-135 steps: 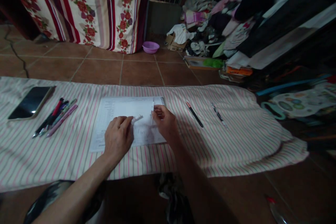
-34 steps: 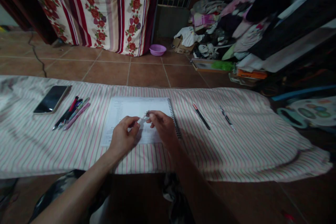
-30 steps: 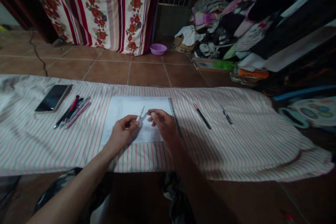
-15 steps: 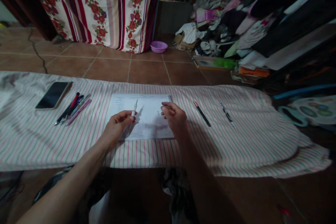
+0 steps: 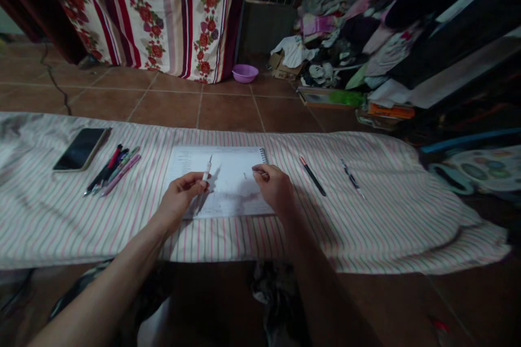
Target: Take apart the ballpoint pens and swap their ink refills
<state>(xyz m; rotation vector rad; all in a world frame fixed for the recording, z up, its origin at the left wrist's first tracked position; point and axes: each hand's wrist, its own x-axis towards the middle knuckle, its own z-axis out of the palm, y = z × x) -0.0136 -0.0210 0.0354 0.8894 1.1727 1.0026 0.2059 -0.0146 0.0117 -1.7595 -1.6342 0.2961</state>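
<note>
My left hand [image 5: 185,190] pinches a slim white pen [image 5: 207,171], tilted up, its thin pointed end away from me, over the left part of an open spiral notebook [image 5: 228,200]. Above the notebook's right edge is my right hand [image 5: 274,181], thumb and fingertips pressed together. Whatever may be between them is too small or hidden to make out. On the page, just left of those fingertips, lies a tiny dark piece [image 5: 245,175] of unclear kind. To the right of this hand, a black pen with a pinkish end [image 5: 312,176] rests on the striped cloth.
Striped cloth [image 5: 378,238] covers the low table. A patterned pen [image 5: 352,179] lies farther right. On the left are a bundle of several pens [image 5: 114,171] and a phone [image 5: 81,149]. Beyond, a purple basin [image 5: 245,73] stands on the tiled floor by a floral curtain.
My right hand's fingers have drawn together into a pinch and shifted slightly right and down. The left hand still holds the white pen in nearly the same place.
</note>
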